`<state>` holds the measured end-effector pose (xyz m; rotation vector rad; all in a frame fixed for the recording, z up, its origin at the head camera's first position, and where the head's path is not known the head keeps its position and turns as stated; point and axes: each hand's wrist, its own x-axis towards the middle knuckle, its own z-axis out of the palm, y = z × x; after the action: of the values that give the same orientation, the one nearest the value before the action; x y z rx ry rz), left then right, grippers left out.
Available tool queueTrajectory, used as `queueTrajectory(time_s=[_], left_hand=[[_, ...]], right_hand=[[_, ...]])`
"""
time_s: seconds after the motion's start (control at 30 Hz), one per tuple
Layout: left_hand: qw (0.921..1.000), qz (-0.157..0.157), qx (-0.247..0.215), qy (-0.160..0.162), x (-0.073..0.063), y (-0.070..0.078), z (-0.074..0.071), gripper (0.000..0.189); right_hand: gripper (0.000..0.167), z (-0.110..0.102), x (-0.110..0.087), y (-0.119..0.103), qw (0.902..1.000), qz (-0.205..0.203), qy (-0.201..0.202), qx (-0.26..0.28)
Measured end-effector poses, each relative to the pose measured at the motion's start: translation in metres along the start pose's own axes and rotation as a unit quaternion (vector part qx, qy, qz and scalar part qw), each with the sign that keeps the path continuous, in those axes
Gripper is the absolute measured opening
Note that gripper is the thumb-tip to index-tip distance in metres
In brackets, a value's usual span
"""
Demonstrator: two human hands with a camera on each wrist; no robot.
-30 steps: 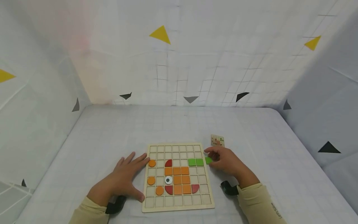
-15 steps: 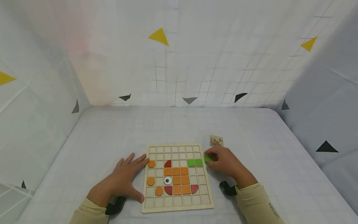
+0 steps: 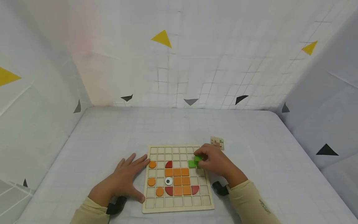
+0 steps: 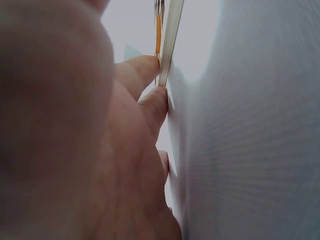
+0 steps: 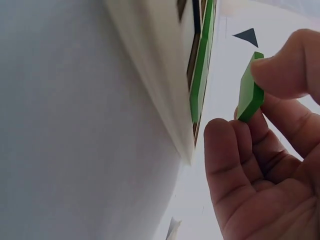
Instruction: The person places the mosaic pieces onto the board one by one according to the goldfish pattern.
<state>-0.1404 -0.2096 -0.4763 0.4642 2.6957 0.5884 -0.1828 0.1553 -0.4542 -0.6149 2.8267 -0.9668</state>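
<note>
A wooden grid board (image 3: 179,202) lies on the table, with a block of orange square tiles (image 3: 181,180) at its middle. Around them sit red curved tiles (image 3: 169,164), a white eye disc (image 3: 168,181) and orange round tiles (image 3: 151,182). My right hand (image 3: 217,161) pinches a green square tile (image 5: 250,90) between thumb and fingers, raised over the right side of the board. Below it, a green tile in the grid (image 3: 192,163) shows, its neighbour partly hidden by the hand. My left hand (image 3: 121,180) is spread, thumb and fingertips at the board's left edge.
A small card with a printed grid pattern (image 3: 217,142) lies on the table (image 3: 117,130) behind the right hand. White cloth walls with yellow (image 3: 162,39) and dark triangles (image 3: 326,150) enclose the table at the back and sides.
My right hand has moved left with the green tile, from just beyond the board's right edge to over the green tiles in the grid. The left hand has stayed in place.
</note>
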Motion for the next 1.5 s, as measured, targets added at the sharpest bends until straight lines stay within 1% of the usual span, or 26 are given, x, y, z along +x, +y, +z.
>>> queueTrajectory(time_s=[0.17,0.3,0.53,0.8,1.03,1.17,1.3,1.5], left_hand=[[1.0000,0.008,-0.005,0.003,-0.002,0.001,-0.001,0.135],[0.9998,0.015,-0.006,0.007,-0.003,0.000,0.000,0.134],[1.0000,0.008,-0.002,0.003,-0.002,0.001,-0.001,0.134],[1.0000,0.005,-0.007,-0.003,-0.002,0.001,-0.001,0.135],[1.0000,0.002,0.000,-0.004,-0.002,0.002,-0.002,0.134],[1.0000,-0.001,0.002,-0.005,-0.001,0.003,-0.003,0.134],[1.0000,-0.003,0.001,-0.004,-0.001,0.003,-0.003,0.134],[1.0000,0.001,0.000,-0.001,-0.001,0.002,-0.002,0.134]], right_hand=[[0.034,0.003,0.008,-0.008,0.9997,0.001,-0.015,-0.022],[0.033,0.004,0.014,-0.013,0.9989,0.010,-0.025,-0.038],[0.031,0.005,0.020,-0.019,0.9970,0.031,-0.038,-0.060],[0.032,0.011,0.028,-0.017,0.9947,0.029,-0.072,-0.068],[0.030,0.012,0.032,-0.019,0.9934,0.032,-0.077,-0.079],[0.031,0.012,0.034,-0.021,0.9937,0.033,-0.081,-0.071],[0.031,0.013,0.033,-0.023,0.9937,0.050,-0.080,-0.061],[0.030,0.014,0.033,-0.024,0.9930,0.070,-0.070,-0.063]])
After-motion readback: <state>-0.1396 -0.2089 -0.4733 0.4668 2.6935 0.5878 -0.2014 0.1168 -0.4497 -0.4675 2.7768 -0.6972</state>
